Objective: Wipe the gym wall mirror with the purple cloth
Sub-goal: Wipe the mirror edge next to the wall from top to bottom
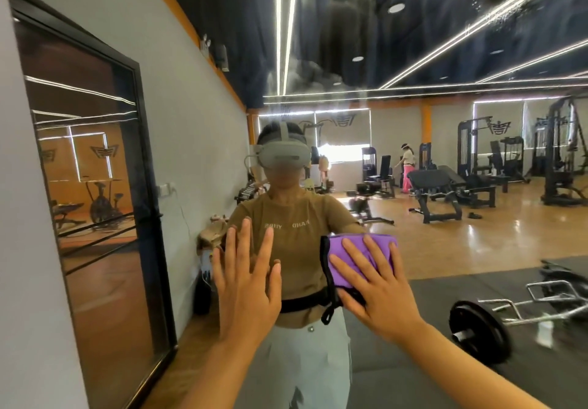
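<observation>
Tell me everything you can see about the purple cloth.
The purple cloth looks like soft fabric, folded into a thick pad, with a black edge and a black loop hanging at its left side. It lies flat against the mirror. The right hand presses on it with straight, spread fingers. The left hand is beside it, apart from it.
</observation>
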